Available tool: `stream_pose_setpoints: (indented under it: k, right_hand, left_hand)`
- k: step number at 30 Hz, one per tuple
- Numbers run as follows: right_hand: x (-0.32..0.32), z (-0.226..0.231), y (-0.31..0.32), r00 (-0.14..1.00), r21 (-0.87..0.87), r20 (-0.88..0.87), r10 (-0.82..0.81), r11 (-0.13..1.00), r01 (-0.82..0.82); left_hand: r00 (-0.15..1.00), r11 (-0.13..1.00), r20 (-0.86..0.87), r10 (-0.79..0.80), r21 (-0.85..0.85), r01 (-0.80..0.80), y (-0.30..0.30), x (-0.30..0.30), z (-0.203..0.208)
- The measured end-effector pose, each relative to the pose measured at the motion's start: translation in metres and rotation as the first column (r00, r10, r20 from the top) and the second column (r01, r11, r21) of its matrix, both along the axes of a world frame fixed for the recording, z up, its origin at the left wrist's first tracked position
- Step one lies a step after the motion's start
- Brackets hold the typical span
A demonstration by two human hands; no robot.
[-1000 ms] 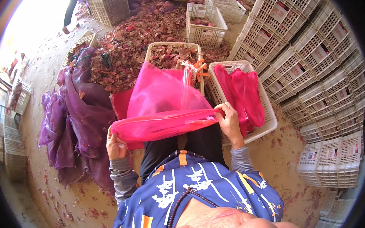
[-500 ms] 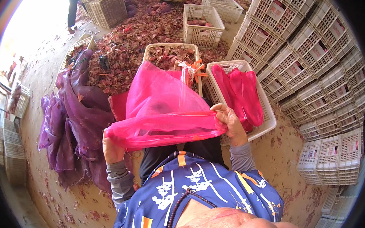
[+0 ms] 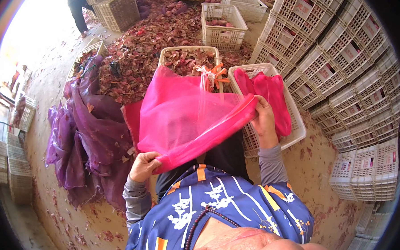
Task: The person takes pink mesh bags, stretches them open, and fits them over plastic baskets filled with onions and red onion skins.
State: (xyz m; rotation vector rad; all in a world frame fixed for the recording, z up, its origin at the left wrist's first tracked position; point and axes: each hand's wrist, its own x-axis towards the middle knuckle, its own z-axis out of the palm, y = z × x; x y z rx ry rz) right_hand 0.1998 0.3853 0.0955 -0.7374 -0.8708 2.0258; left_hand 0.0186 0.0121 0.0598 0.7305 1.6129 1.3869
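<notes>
A bright pink mesh bag [image 3: 178, 110] is stretched between my hands over my lap. My left hand [image 3: 144, 166] pinches its near left corner, fingers closed. At the other end of the same folded edge, my right hand [image 3: 263, 116] grips the right corner, held higher and farther out. The far part of the bag lies over the near side of a crate of dry onion skins [image 3: 189, 58]. Beside it, a bundle of white and orange ties [image 3: 210, 76] hangs at the crate's rim. Folded pink mesh bags [image 3: 272, 97] lie in a white crate [image 3: 294, 139] by my right hand.
Purple mesh sacking [image 3: 83, 138] is heaped on the floor at left. Tall stacks of white plastic crates [image 3: 341, 64] stand along the right. Loose onion skins [image 3: 154, 42] cover the floor ahead. A crate with red onions [image 3: 223, 30] stands farther off. A person [image 3: 75, 10] is at far left.
My right hand has risen and moved outward with its corner. My left hand has moved down and inward, so the bag's folded edge now slants. The person at far left shows more.
</notes>
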Motion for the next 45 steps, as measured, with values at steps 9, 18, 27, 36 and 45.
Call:
stream_pose_setpoints:
  k: [9, 18, 27, 36, 45]
  right_hand:
    - [0.018, -0.003, -0.018, 0.738, 0.187, 0.030, 0.674, 0.722, -0.666]
    - [0.014, -0.021, -0.023, 0.806, 0.837, 0.543, -0.236, 0.224, -0.499]
    - [0.028, -0.031, 0.020, 0.847, -0.003, -0.352, 0.398, 0.905, -0.426]
    - [0.027, -0.001, -0.035, 0.452, 0.351, 0.533, 0.716, 0.300, -0.887]
    - [0.024, -0.009, -0.030, 0.778, 0.636, 0.623, 0.079, 0.529, -0.562]
  left_hand:
    - [0.820, 0.620, 0.321, 0.473, 0.540, -0.569, -0.009, -0.018, -0.006]
    - [0.660, 0.454, 0.508, 0.553, 0.480, -0.751, -0.014, -0.029, -0.038]
    - [0.917, 0.922, -0.106, -0.385, -0.007, 0.387, -0.014, -0.016, -0.001]
    - [0.662, 0.408, 0.740, 0.121, 0.571, -0.713, -0.013, -0.023, -0.002]
    - [0.740, 0.571, 0.338, 0.582, 0.479, -0.667, -0.012, -0.030, -0.040]
